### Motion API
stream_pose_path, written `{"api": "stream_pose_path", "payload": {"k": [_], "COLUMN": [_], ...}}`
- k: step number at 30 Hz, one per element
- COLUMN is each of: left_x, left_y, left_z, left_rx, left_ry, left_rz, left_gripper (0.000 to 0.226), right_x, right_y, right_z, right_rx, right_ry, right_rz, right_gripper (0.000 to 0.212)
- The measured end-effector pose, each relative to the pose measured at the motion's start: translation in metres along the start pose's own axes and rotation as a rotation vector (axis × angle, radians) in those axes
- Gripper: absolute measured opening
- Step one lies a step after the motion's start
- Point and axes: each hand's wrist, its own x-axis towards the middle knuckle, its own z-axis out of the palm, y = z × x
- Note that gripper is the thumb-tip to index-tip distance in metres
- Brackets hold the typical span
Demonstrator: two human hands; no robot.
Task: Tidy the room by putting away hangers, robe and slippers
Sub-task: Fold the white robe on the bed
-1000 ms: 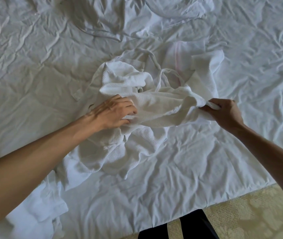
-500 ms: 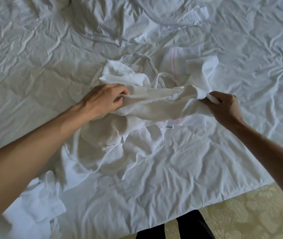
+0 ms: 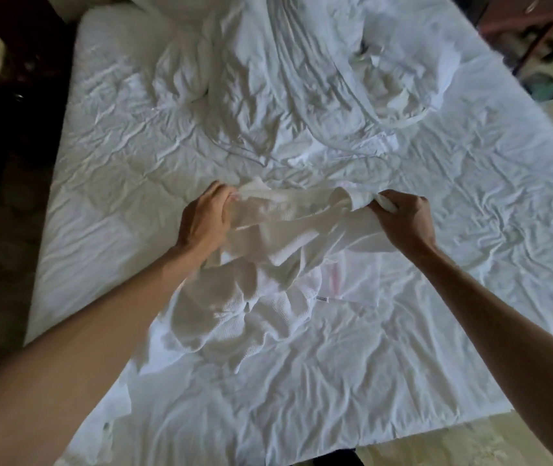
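Note:
A white waffle-weave robe (image 3: 268,264) hangs bunched between my two hands above the bed (image 3: 436,331). My left hand (image 3: 204,220) grips its upper edge on the left. At the right end of that edge, my right hand (image 3: 403,220) pinches the fabric. The top edge is stretched between them, and the rest droops down onto the sheet. A small label (image 3: 325,298) shows on the robe's lower right. No hangers or slippers are in view.
A rumpled white duvet (image 3: 285,79) is piled at the far end of the bed. A flat white packet with pink marks (image 3: 352,280) lies under the robe. Dark floor runs along the left; pale patterned carpet (image 3: 470,445) lies at the near right.
Both hands have lifted the robe's top edge up off the bed and pulled it taut. The camera has tilted up, bringing the far end of the bed into view.

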Motion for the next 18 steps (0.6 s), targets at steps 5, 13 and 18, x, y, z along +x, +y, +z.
{"api": "stream_pose_path", "payload": {"k": [5,13,18], "left_x": [0.052,0.114,0.126], "left_y": [0.024,0.073,0.107], "left_z": [-0.088,-0.272,-0.386], "left_rx": [-0.063,-0.005,0.207], "left_ry": [0.164,0.168,0.081], "left_rz": [-0.133,0.066,0.072], "left_gripper": [0.023,0.035,0.039], "right_x": [0.040,0.095,0.109], "right_y": [-0.088,-0.226,-0.314], "right_z": [-0.059,-0.172,-0.240], "right_rx": [0.021,-0.025,-0.126], "right_ry": [0.052,0.159,0.245], "right_rz": [-0.163,-0.288,-0.345], "right_gripper": [0.015,0.019,0.018]}}
